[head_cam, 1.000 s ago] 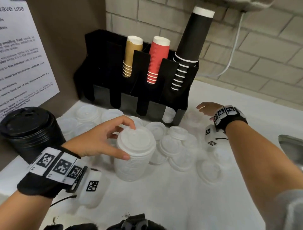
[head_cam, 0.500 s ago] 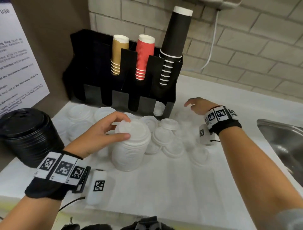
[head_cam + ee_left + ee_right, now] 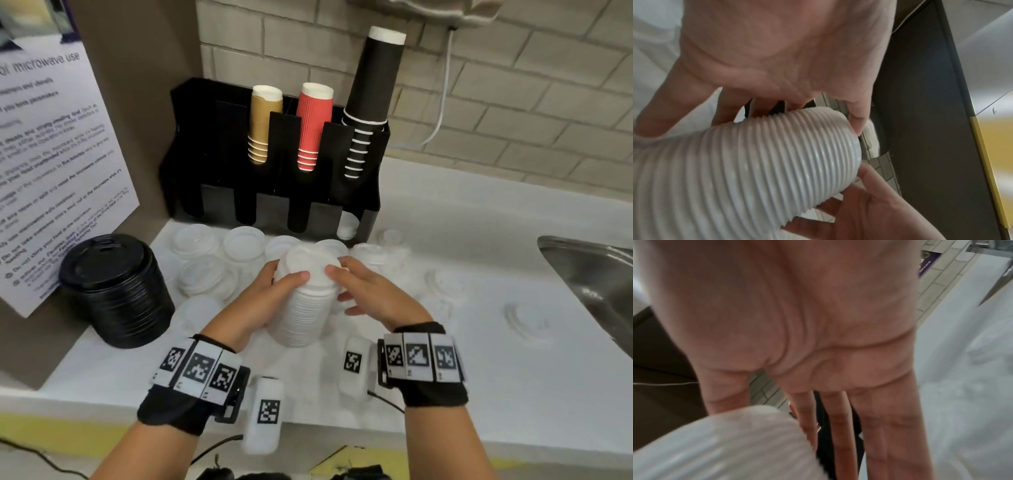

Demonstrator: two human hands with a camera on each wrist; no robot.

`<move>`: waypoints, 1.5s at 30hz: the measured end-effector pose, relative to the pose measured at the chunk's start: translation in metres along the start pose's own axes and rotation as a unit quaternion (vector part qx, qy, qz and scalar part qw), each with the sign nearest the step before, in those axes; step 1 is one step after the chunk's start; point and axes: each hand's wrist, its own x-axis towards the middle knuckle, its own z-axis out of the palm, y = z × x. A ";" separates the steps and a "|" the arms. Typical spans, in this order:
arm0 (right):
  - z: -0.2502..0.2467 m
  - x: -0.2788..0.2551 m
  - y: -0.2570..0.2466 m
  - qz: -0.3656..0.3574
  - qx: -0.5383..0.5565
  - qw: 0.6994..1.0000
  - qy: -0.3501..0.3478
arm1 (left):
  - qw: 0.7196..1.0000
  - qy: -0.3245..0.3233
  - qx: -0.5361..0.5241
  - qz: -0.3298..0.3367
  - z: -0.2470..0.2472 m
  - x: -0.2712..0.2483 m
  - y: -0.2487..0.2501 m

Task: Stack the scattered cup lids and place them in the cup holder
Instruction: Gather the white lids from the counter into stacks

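Note:
A tall stack of white cup lids (image 3: 301, 308) stands on the white counter, in front of the black cup holder (image 3: 274, 192). My left hand (image 3: 284, 277) grips the stack's upper left side, thumb over the top lid; the left wrist view shows its fingers curled round the ribbed stack (image 3: 735, 170). My right hand (image 3: 342, 287) lies against the stack's right side, thumb on the top lid. In the right wrist view its fingers (image 3: 838, 426) run straight past the stack (image 3: 725, 447). Several loose white lids (image 3: 243, 243) lie scattered behind and around the stack.
The holder carries brown (image 3: 262, 123), red (image 3: 313, 123) and black (image 3: 371, 96) cup stacks; a few white lids (image 3: 346, 228) sit in its lower right slot. A black lid stack (image 3: 116, 291) stands at the left by a poster. A steel sink (image 3: 596, 274) lies at the right.
My right hand has come back from the far right of the counter to the white stack. My left hand has stayed on the stack, which now stands closer to me.

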 end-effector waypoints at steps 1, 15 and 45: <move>0.006 -0.001 0.003 0.014 0.020 1.000 0.000 | 1.000 -0.001 -0.005 -0.010 0.001 -0.001 -0.001; 0.032 -0.001 0.010 0.111 0.149 0.983 0.005 | 0.996 -0.029 -0.023 -0.078 0.000 -0.007 0.003; -0.011 0.037 -0.088 -0.037 0.085 0.987 -0.128 | 0.947 0.176 0.023 0.267 -0.044 0.006 0.017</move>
